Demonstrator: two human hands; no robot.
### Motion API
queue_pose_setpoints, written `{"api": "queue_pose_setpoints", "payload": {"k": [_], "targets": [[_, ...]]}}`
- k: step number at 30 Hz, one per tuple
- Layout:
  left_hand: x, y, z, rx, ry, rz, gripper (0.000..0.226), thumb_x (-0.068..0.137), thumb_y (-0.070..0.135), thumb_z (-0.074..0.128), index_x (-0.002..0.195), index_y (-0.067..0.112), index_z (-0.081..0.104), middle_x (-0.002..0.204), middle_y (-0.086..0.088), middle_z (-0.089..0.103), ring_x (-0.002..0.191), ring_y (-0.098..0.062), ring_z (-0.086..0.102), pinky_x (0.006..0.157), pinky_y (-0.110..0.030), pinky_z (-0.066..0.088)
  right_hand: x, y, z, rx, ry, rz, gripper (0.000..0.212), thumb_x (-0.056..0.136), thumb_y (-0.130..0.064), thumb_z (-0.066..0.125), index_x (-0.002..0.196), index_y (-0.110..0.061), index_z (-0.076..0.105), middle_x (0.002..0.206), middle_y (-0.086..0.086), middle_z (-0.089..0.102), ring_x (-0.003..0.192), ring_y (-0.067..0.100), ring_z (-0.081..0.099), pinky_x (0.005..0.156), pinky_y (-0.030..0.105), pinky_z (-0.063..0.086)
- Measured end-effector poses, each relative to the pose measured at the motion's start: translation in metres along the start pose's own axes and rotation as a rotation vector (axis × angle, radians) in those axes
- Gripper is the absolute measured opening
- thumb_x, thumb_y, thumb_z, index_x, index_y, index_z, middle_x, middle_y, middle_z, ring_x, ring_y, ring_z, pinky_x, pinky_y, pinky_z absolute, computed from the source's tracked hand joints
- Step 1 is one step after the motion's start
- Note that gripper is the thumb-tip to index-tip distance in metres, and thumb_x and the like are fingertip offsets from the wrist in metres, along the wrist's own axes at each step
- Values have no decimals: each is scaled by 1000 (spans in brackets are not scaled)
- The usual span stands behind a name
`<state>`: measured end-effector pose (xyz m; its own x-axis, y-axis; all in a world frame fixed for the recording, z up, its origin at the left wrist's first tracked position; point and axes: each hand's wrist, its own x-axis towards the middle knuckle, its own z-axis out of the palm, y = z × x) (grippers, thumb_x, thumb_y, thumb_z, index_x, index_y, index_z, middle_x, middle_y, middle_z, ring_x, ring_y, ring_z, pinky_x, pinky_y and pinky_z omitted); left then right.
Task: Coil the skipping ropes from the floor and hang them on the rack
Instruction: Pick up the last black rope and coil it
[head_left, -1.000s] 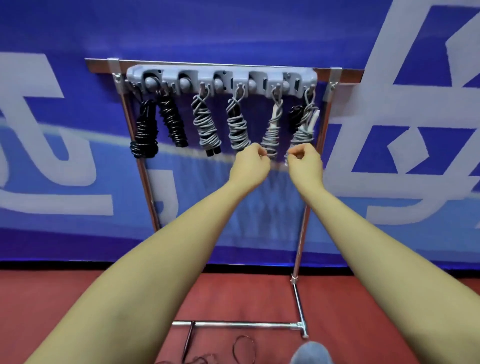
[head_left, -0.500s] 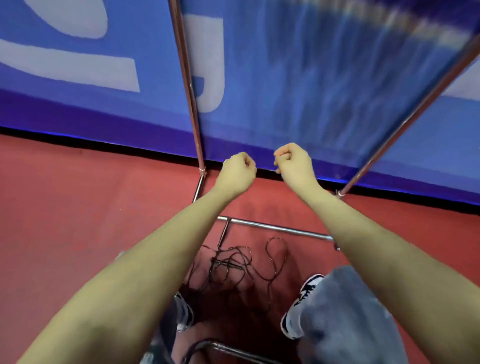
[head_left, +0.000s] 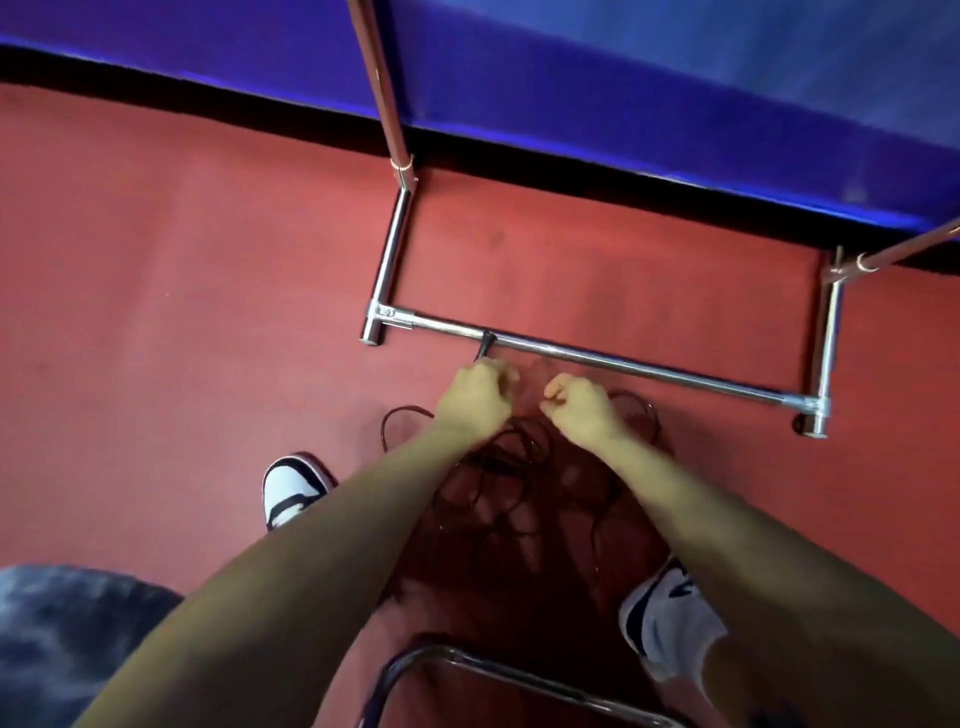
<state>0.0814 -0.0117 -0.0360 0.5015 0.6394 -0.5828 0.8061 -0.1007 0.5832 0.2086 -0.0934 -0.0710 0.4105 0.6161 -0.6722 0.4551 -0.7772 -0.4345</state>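
Hands down over dark skipping rope (head_left: 498, 467) tangled on red floor (head_left: 182, 312) just before rack base bar (head_left: 597, 358), left hand (head_left: 475, 400) and right hand (head_left: 579, 408) loosely curled, seemingly empty though blurred, likely for gathering loops to coil.

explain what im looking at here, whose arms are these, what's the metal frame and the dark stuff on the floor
The picture comes from a camera worn on a person's head, looking down, so the arms are that person's own. The left hand and right hand reach down with curled fingers; whether they grip anything is too blurred to tell. Beneath them a tangle of dark skipping ropes lies on the red floor. The metal frame is the base of the rack, standing before a blue wall. One black rope handle lies against its front bar. The person's shoes flank the ropes.
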Motion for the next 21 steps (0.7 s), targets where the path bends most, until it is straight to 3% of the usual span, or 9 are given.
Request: {"api": "queue_pose_setpoints", "payload": {"k": [1, 3, 5, 7, 9, 12, 16, 19, 21], "targets": [[7, -9, 9, 11, -25, -7, 26, 84, 3, 50, 100, 12, 67, 107, -9, 66, 98, -29, 60, 87, -31, 45, 7, 8, 12, -20, -52, 38, 26, 85, -18, 66, 108, -5, 63, 103, 13, 68, 98, 27, 63, 83, 33, 50], [21, -23, 24, 77, -78, -6, 30, 83, 3, 52, 108, 11, 66, 116, -8, 63, 106, -28, 57, 93, -30, 41, 18, 20, 31, 0, -162, 109, 34, 83, -20, 69, 110, -3, 57, 92, 14, 65, 74, 25, 62, 59, 29, 48], [30, -32, 37, 162, -135, 20, 34, 85, 7, 53, 118, 12, 61, 123, -7, 58, 115, -29, 50, 99, -29, 35, 24, 23, 40, 22, -210, 135, 20, 83, -11, 67, 100, -5, 59, 85, 13, 64, 61, 19, 57, 48, 25, 40], [34, -35, 43, 233, -178, 43, 41, 87, 12, 54, 127, 14, 55, 129, -5, 52, 121, -28, 43, 103, -33, 33, 26, 19, 38, 14, -150, 81, 11, 83, -6, 61, 92, -5, 67, 82, 9, 65, 72, 16, 56, 55, 25, 36], [31, -32, 40, 277, -177, 59, 38, 89, 19, 54, 127, 16, 54, 127, -3, 52, 120, -29, 42, 102, -36, 35, 20, 8, 27, 58, -43, 19, 15, 82, -6, 58, 78, -17, 68, 77, 1, 65, 75, 15, 56, 65, 24, 39], [17, -11, 18, 208, -66, 79, 22, 91, 17, 52, 108, 8, 62, 112, -12, 60, 107, -32, 53, 89, -37, 43, -2, -15, 0, 120, 69, -114, 24, 77, -9, 60, 62, -27, 60, 68, -6, 64, 72, 17, 60, 68, 29, 46], [-16, 28, -36, 77, 77, 158, 11, 89, 8, 54, 89, 5, 65, 79, -12, 64, 77, -29, 61, 74, -36, 49, -45, -43, -43, 125, 240, -250, 9, 85, -16, 61, 82, -20, 69, 71, -5, 60, 72, 18, 55, 70, 32, 45], [-48, 61, -80, -17, 147, 205, 11, 91, 11, 56, 91, 4, 65, 77, -13, 65, 73, -27, 59, 70, -33, 49, -76, -60, -77, 161, 339, -276, 15, 91, -19, 57, 80, -10, 63, 64, 0, 50, 67, 24, 47, 66, 38, 41], [-75, 86, -107, -66, 185, 253, 10, 90, 12, 57, 89, 5, 64, 76, -9, 65, 72, -24, 58, 72, -32, 49, -102, -75, -98, 191, 379, -317, 18, 92, -16, 56, 81, -3, 63, 67, 6, 53, 69, 26, 47, 66, 37, 36]]}}
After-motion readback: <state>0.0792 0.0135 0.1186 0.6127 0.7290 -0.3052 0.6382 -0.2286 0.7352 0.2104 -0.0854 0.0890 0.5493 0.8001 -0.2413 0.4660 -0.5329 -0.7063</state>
